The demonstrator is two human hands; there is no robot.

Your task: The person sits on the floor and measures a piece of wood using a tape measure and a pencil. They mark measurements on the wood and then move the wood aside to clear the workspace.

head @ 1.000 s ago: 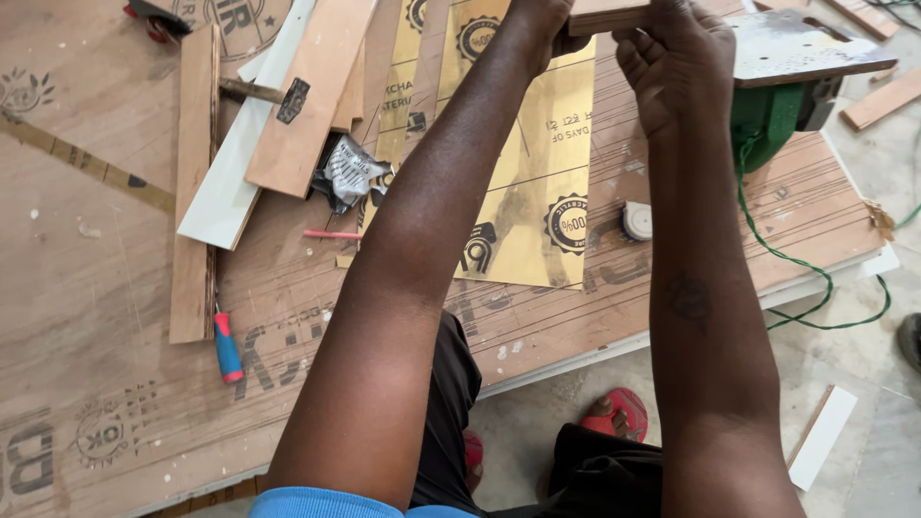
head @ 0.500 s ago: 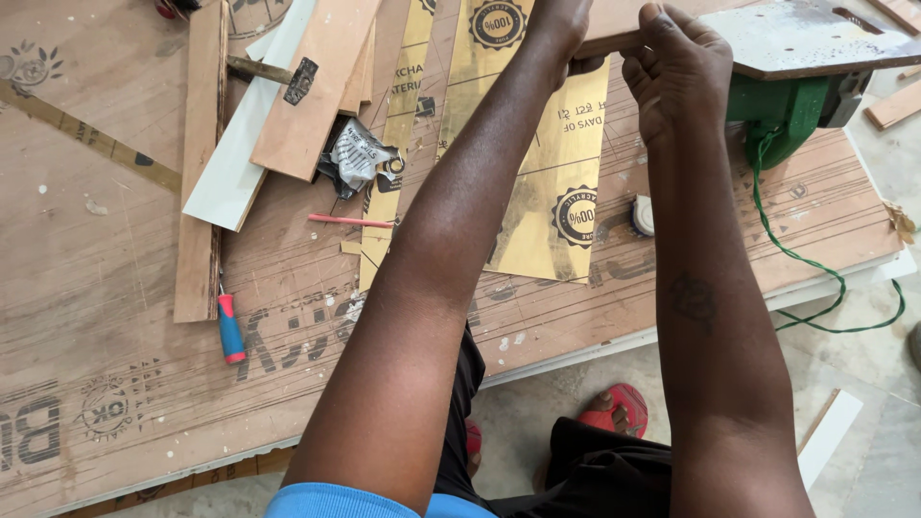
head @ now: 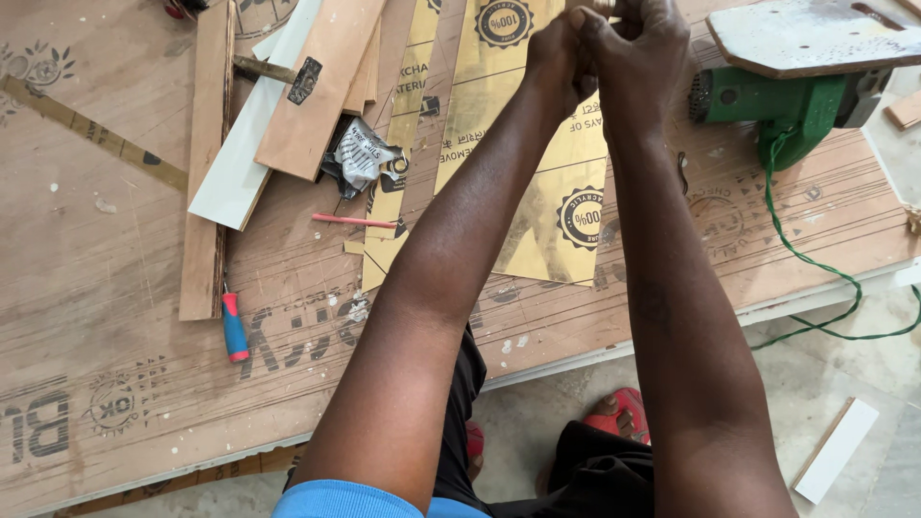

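A broad brown plywood board (head: 115, 384) printed with dark markings serves as the work surface and fills most of the view, its near edge running diagonally above a grey concrete floor (head: 844, 384). On the board, under the forearms, lies a shiny gold sheet with round black seals (head: 556, 221), its long strips reaching to the top edge. At the upper right sits a green electric power tool with a worn pale metal base plate (head: 796, 67), and its thin green cord (head: 815, 269) trails off the board's edge onto the floor. To the left lie several wooden offcuts: a long narrow brown strip (head: 206, 173), a white laminate strip (head: 249, 153) and a wider tan plywood piece (head: 321, 86) stacked across them. Beside these are a crumpled silver wrapper (head: 360, 153), a thin red pencil (head: 353, 221) and a small tool with a red and blue handle (head: 234, 328).

Both arms stretch forward. The left hand (head: 561, 53) and the right hand (head: 638, 48) meet at the top of the view, touching each other above the gold sheet, fingers curled tight around a small light-coloured object (head: 604, 8) that is mostly hidden; what it is cannot be told. A red sandal (head: 624, 422) shows on the floor below.
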